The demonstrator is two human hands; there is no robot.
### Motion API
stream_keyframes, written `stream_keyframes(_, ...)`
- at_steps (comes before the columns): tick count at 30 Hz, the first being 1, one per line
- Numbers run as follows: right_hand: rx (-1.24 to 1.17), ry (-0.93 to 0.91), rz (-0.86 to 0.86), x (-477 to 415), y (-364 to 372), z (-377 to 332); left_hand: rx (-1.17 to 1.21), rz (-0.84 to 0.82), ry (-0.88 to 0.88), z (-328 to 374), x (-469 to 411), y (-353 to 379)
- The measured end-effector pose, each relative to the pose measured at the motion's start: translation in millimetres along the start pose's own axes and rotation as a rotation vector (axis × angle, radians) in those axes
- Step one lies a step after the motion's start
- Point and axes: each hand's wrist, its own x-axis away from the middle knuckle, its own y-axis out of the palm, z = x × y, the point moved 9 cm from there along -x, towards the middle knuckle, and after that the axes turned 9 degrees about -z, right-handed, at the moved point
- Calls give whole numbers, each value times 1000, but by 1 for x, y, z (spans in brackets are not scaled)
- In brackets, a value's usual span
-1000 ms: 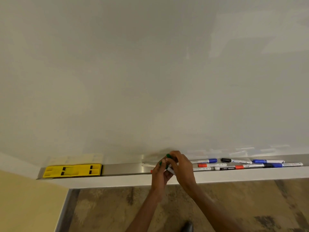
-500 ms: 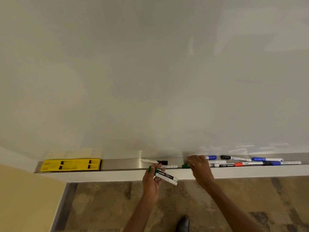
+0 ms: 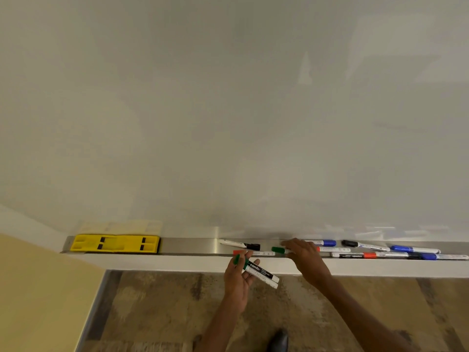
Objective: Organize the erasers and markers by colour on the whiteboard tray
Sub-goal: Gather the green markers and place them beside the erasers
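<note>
Markers (image 3: 396,252) still lie mixed on the tray (image 3: 190,246); left hand (image 3: 238,275) grips 2 green markers (image 3: 260,273), right hand (image 3: 302,255) grasps a third (image 3: 278,249).

Bare arms, one dark shoe

Both forearms (image 3: 350,311) are sleeveless; a glossy black shoe (image 3: 279,340) shows at bottom centre of the frame.

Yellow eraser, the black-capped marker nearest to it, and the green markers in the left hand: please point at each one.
yellow eraser (image 3: 115,243): head view, middle of its top face.
black-capped marker (image 3: 239,244): head view, white barrel beside the cap.
green markers (image 3: 258,272): head view, labelled barrel.
</note>
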Motion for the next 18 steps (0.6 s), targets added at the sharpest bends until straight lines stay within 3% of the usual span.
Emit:
stream_keyframes(5, -285, -47, -29, -16, 9, -70, 17, -28, 49, 12, 2, 2)
stream_keyframes(10, -362, -26, -47, -32, 32, -108, -24, 13, 96, 40, 4, -17)
stream_keyframes(15, -405, -145, -164, -48, 47, -149, -4, 86, 130, 74, 7, -48)
stream_keyframes(18, -702, 100, -177, -47, 58, -129, 23, 115, 163, 96, 8, -60)
